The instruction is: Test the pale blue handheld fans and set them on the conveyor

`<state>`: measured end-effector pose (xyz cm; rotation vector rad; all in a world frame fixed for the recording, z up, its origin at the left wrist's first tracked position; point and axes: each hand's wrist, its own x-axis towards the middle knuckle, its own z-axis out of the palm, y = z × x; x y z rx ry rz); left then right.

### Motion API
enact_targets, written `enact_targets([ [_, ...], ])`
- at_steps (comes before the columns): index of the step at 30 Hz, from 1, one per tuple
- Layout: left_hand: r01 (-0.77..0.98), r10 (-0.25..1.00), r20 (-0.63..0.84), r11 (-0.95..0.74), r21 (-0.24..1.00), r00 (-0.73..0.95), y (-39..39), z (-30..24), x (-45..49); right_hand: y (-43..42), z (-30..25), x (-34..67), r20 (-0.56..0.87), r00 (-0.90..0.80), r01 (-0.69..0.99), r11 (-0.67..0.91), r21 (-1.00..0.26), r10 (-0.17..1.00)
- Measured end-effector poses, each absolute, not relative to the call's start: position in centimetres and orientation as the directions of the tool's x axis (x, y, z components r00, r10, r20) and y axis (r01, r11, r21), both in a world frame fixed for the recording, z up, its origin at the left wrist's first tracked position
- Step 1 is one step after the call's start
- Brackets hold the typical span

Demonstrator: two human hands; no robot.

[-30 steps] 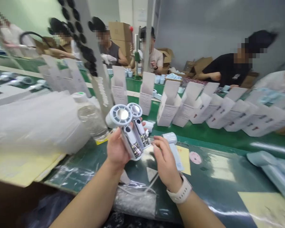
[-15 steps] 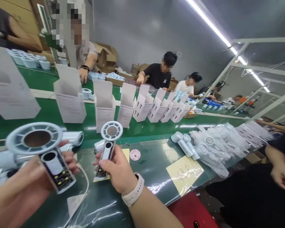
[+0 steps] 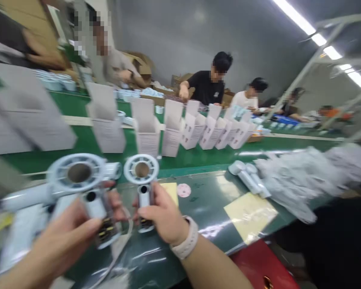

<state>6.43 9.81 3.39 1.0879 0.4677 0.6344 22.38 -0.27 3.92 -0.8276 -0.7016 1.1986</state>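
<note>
Two fans held upright over the near edge of the surface [image 3: 210, 196]. Left fan [image 3: 78, 174]: handle wrapped in the left hand [image 3: 63, 237]. Right fan [image 3: 141, 170]: handle pinched by the right hand [image 3: 165, 214]. Open boxes [image 3: 180, 128] line the far side. Advisable, I judge: grip handles only, fingers off exposed contacts.

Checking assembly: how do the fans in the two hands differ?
The left fan, in the left hand, tilts and looks nearer; the right fan, in the right hand, stands upright. The left fan's base shows dark innards; fingers mostly cover the right fan's. Both have pale ring heads.
</note>
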Motion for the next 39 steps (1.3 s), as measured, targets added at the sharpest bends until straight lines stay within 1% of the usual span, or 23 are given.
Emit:
enact_targets([
  [1,-0.237,0.619,0.001,0.299,0.924,0.785,9.1,3.9,6.6,-0.7,3.8,22.3,0.042,0.235,-0.525,0.163,-0.835,0.971],
  [3,-0.275,0.609,0.056,0.274,0.922,0.792,8.1,4.6,7.0,-1.5,3.6,22.4,0.001,0.263,-0.540,0.148,-0.828,0.965],
  [5,-0.335,0.599,0.109,0.280,0.900,0.793,7.6,5.0,7.4,-2.1,3.4,22.6,-0.030,0.250,-0.546,0.115,-0.830,0.968],
  [13,-0.379,0.571,0.123,0.355,0.855,0.812,7.2,5.5,6.9,-2.8,3.8,22.6,-0.050,0.231,-0.494,0.073,-0.866,0.972],
  [20,-0.379,0.555,0.145,0.334,0.863,0.819,7.0,5.3,7.3,-2.8,3.4,22.5,-0.064,0.208,-0.490,0.048,-0.871,0.976],
  [26,-0.413,0.537,0.190,0.333,0.848,0.822,6.8,5.3,7.4,-3.1,3.6,22.4,-0.025,0.180,-0.442,0.058,-0.895,0.983],
  [29,-0.406,0.590,0.169,0.295,0.865,0.790,7.1,4.9,7.4,-3.1,3.5,22.4,-0.028,0.227,-0.445,0.078,-0.892,0.974],
  [32,-0.393,0.660,0.090,0.326,0.860,0.746,7.5,4.7,7.4,-3.1,3.3,22.3,-0.072,0.264,-0.475,0.065,-0.877,0.962],
  [34,-0.385,0.687,0.069,0.318,0.866,0.723,7.6,4.7,7.4,-3.2,3.3,22.3,-0.100,0.276,-0.472,0.044,-0.880,0.956],
  [36,-0.377,0.657,0.097,0.299,0.877,0.748,7.6,4.8,7.4,-3.3,3.4,22.3,-0.108,0.258,-0.475,0.028,-0.880,0.960],
  [39,-0.380,0.587,0.164,0.266,0.886,0.793,7.6,4.8,7.5,-3.4,3.6,22.4,-0.077,0.211,-0.474,0.033,-0.880,0.974],
])
